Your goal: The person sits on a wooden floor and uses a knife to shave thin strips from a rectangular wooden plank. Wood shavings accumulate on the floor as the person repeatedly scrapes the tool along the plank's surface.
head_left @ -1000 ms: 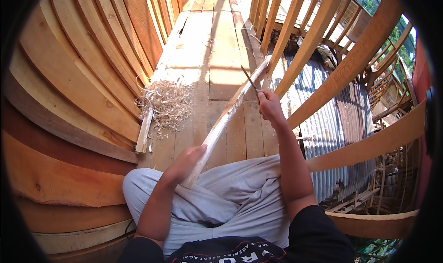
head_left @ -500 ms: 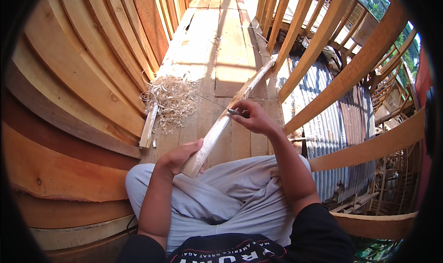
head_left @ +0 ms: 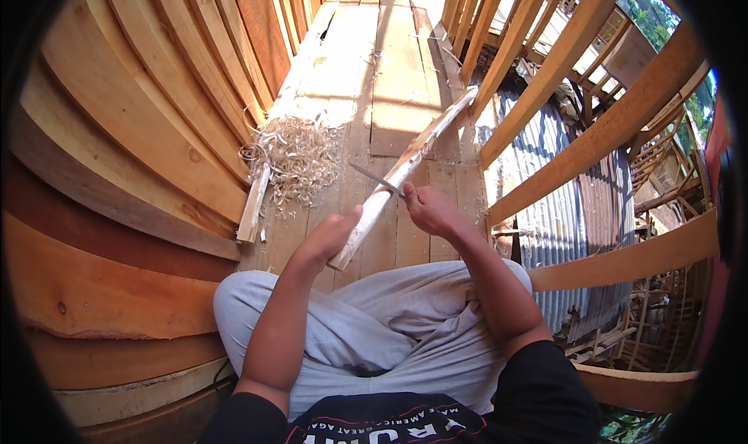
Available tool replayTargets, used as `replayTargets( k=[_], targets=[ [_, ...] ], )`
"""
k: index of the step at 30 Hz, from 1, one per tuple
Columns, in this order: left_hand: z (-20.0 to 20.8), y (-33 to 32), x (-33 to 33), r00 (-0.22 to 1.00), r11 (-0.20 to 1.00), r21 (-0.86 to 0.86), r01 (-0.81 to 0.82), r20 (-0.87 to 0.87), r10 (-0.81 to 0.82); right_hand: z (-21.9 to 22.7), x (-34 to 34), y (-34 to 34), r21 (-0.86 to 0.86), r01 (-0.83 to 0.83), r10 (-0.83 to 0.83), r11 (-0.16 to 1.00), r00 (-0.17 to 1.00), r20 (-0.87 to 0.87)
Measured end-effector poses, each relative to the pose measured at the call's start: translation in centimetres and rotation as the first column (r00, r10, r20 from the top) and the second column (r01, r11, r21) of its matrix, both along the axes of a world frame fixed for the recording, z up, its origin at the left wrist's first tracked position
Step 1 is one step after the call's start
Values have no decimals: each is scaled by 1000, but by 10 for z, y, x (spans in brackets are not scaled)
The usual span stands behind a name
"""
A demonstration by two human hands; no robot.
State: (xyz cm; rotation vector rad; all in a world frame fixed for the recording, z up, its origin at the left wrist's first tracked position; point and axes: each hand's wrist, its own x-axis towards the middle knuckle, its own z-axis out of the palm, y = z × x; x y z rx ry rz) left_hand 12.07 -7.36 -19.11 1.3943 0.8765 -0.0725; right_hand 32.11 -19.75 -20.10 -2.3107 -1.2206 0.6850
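Note:
A long, pale wooden stick [head_left: 376, 207] slants from near my lap up to the right, its far end by the railing posts. My left hand [head_left: 333, 235] is wrapped round its near end. In my right hand [head_left: 430, 209] is a knife [head_left: 375, 178], its thin blade lying across the stick and pointing up to the left. The fingers of that hand are closed round the handle, which they mostly hide. The stick's surface looks shaved and whitish near my hands, browner farther along.
Curled wood shavings [head_left: 294, 160] are heaped on the plank floor [head_left: 397, 128] at left, beside a short wood piece [head_left: 253, 209]. A plank wall [head_left: 117, 132] rises on the left. Along the right runs a slatted wooden railing [head_left: 573, 167], with corrugated metal sheets [head_left: 538, 163] beyond and below.
My left hand and the stick's near end have moved forward and slightly right, away from my lap. My right hand has turned, closing into a fist round the knife's handle.

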Motion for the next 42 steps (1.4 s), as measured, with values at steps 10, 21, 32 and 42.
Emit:
replayTargets(
  k=[10, 21, 32, 42],
  targets=[
    [-19, -3, 3, 998, 999, -7, -33, -44, 33, -9, -41, 8, 236, -6, -109, 972, 877, 469],
    [-19, -7, 2, 993, 979, 194, 69, -103, -50, -12, -32, 16, 132, -24, -40, 991, 886, 463],
    [-8, -11, 10, 986, 987, 155, 50, -167, -23, -11, -22, 16, 191, -39, -58, 981, 877, 477],
    [-5, -9, 12, 994, 987, 148, 55, -104, -40, -13, -14, 18, 190, -12, -90, 982, 851, 517]
  ],
)
